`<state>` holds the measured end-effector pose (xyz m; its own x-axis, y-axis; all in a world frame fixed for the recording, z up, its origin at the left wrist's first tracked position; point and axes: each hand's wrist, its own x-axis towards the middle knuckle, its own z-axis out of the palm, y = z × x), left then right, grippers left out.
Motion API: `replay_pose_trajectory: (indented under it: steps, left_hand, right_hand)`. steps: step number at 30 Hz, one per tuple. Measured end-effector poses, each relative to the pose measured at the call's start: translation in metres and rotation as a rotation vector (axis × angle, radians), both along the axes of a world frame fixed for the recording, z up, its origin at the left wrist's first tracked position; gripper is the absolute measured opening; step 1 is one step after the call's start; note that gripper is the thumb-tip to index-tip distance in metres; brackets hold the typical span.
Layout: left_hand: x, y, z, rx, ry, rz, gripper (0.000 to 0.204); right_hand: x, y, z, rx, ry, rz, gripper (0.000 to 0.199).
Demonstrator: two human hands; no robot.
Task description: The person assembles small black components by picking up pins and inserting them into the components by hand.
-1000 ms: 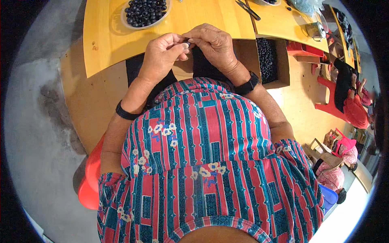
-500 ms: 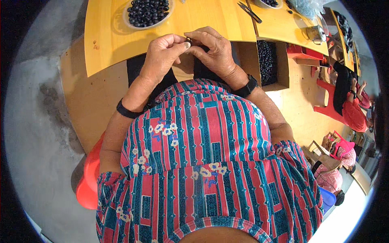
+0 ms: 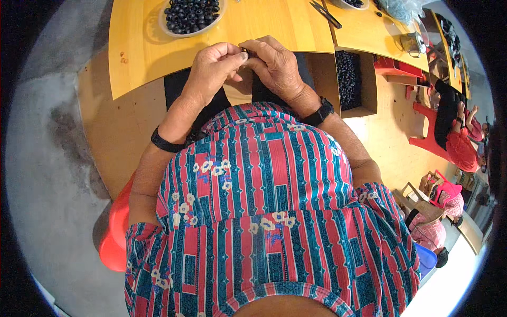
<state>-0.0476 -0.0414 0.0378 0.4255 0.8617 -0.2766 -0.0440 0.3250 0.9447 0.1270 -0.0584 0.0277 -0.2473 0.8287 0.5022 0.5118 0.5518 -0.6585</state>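
Note:
Just over the near edge of the yellow table [image 3: 158,61], my left hand [image 3: 214,68] and my right hand [image 3: 277,66] meet fingertip to fingertip. Thumb and forefinger of each are pinched on a small dark piece [image 3: 245,50], mostly covered by the fingers, so its exact kind does not show. Beyond the left hand stands a pale bowl [image 3: 224,15] heaped with round black pieces [image 3: 191,17] that have holes in them, like beads. Farther right on the table lies a pair of black thread snips [image 3: 326,14].
Under the table's right side, a cardboard box [image 3: 364,112] holds many small black pieces. A second bowl [image 3: 346,4], a clear plastic bag [image 3: 404,9] and a metal cup [image 3: 412,43] are on the adjoining table. Other people sit at the far right beside a red stool [image 3: 422,127].
Both hands stay together at the same spot, with slight finger movement around the small dark piece. The dark piece shows a little less now. The view has shifted very slightly.

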Motion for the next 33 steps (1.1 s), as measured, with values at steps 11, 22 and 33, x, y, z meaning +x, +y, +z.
replay_pose_trajectory:
  steps: [11,22,33]
  left_hand:
    - [0.008,-0.002,0.007,0.615,0.249,-0.074,0.043]
    - [0.011,-0.003,0.013,0.813,0.361,-0.062,0.044]
    - [0.013,-0.003,0.014,0.775,0.224,0.063,0.035]
  right_hand:
    - [-0.002,-0.002,0.003,0.01,0.091,0.056,0.035]
    - [-0.001,-0.004,0.005,0.02,0.094,0.065,0.031]
    - [-0.003,0.003,0.013,0.105,0.065,0.046,0.039]
